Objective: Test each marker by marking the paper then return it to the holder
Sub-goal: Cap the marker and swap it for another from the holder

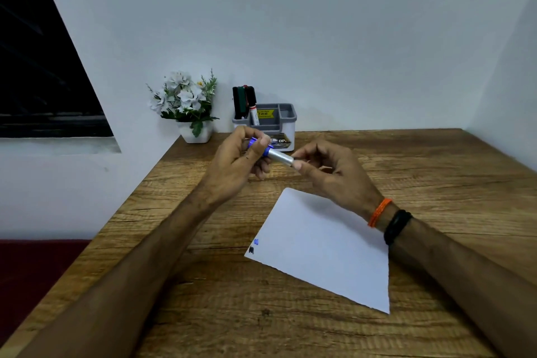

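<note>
Matt, grained wooden table (421, 160); smooth white paper sheet (325, 247); glossy grey plastic holder (286, 118); marker (277, 155) with shiny barrel.

yellow sticker (263, 113) in holder (286, 120) reads "49.00", front label (280, 141) "OP"

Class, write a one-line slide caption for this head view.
Both hands hold a blue marker above marked paper, holder behind.
</note>
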{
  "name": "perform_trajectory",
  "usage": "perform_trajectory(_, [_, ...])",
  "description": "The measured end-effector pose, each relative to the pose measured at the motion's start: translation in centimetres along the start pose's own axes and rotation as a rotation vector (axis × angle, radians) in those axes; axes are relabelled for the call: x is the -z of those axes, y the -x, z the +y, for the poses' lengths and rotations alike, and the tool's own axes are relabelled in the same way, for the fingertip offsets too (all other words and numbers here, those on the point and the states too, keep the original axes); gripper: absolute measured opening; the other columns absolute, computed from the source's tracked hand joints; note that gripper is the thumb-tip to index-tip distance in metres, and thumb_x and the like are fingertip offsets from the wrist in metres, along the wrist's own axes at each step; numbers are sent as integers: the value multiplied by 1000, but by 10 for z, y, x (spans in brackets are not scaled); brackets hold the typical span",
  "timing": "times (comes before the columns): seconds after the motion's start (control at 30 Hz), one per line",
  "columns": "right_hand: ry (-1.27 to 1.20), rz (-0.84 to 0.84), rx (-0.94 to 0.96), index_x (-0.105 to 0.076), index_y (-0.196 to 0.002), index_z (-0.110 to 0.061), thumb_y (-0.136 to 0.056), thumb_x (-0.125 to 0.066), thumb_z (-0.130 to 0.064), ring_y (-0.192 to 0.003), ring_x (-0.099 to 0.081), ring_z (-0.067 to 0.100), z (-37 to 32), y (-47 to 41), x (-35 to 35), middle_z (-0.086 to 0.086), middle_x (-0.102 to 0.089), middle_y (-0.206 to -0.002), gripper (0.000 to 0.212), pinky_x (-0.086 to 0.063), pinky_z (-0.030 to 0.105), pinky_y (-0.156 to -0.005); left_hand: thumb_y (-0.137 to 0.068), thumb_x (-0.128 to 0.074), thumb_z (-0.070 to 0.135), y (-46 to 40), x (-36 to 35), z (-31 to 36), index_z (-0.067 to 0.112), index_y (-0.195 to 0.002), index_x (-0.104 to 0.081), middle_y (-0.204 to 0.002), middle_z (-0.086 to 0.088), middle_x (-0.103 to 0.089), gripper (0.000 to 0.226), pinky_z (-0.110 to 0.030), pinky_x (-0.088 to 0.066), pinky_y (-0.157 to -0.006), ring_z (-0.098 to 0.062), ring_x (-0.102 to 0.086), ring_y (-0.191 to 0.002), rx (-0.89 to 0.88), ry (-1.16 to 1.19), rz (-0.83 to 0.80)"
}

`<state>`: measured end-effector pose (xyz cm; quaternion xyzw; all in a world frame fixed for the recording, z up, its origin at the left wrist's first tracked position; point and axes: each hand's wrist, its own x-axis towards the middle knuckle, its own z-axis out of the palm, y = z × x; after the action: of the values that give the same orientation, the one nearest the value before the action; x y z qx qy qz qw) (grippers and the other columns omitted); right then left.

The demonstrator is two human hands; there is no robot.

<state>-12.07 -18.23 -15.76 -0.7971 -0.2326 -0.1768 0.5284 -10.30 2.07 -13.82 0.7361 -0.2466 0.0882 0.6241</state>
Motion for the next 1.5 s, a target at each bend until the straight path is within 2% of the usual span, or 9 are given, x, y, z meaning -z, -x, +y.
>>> perform_trajectory(0.17, [87,-16,32,-51,-130,-25,-78,-82,-14,-72,-69,7,-7,4,-1,-5,-73,-82,62,-56,22,-66,-68,-74,26,0,-4,2,11,-105,-54,-89,-5,-71,44,-26,-57,-62,-18,-73,-79,-26,42,91])
perform_trajectory(0.33, [356,-86,221,-17,-154,-38,-82,-75,-22,-67,-66,4,-20,2,-1,-15,-67,-79,94,-59,26,-65,-57,-81,29,0,-12,6,7,-120,-49,-82,-7,-74,74,-32,-59,-63,-22,-74,-79,-36,61,166])
perform_trajectory(0.47, [355,-96,235,-21,-152,-42,-81,-74,-25,-70,-68,7,-21,1,-4,-13,-69,-80,90,-60,35,-65,-56,-80,36,1,-17,11,8,-122,-49,-77,3,-74,79,-32,-60,-68,-18,-74,-80,-56,6,176])
perform_trajectory(0.63, [308,-37,209,-31,-148,-40,-79,-77,-21,-67,-68,6,-25,-3,3,-10,-70,-77,85,-59,29,-64,-64,-76,53,-4,-7,-2,15,-113,-54,-90,-3,-74,66,-35,-58,-67,-17,-73,-83,58,13,162])
perform_trajectory(0.8, [366,40,160,-30,-147,-38,-79,-79,-25,-65,-68,5,-26,-33,11,-6,-71,-78,85,-60,28,-68,-85,-59,58,-1,12,-38,21,-130,-55,-129,1,-61,59,-39,-46,-100,-15,-56,-116,114,-842,-16])
perform_trajectory(0.9, [390,109,138,-30,-146,-40,-80,-79,-25,-64,-69,8,-26,-67,14,-5,-72,-80,84,-61,35,-70,-86,-42,70,-5,16,-54,24,-135,-52,-143,1,-50,68,-48,-35,-109,-17,-44,-131,168,-1004,-146])
perform_trajectory(1.03, [368,198,115,-31,-144,-39,-77,-79,-20,-62,-70,11,-14,-113,7,-5,-73,-78,84,-61,40,-72,-88,-33,72,-8,16,-64,28,-139,-47,-152,2,-39,69,-49,-22,-115,-18,-32,-140,208,-1070,-172])
perform_trajectory(1.37, [491,227,93,-29,-145,-32,-79,-77,-18,-71,-70,22,19,-173,-18,1,-76,-86,83,-58,34,-79,-88,-34,72,-10,15,-68,29,-137,-46,-149,4,-39,66,-46,-22,-113,-17,-32,-138,191,-1072,-145])
perform_trajectory(1.5, [616,107,9,-43,-133,-25,-83,-73,-20,-88,-68,28,32,-174,-20,6,-73,-104,58,-49,30,-75,-88,-36,72,-10,15,-67,30,-138,-46,-150,3,-38,66,-45,-20,-115,-17,-30,-139,200,-1056,-143])
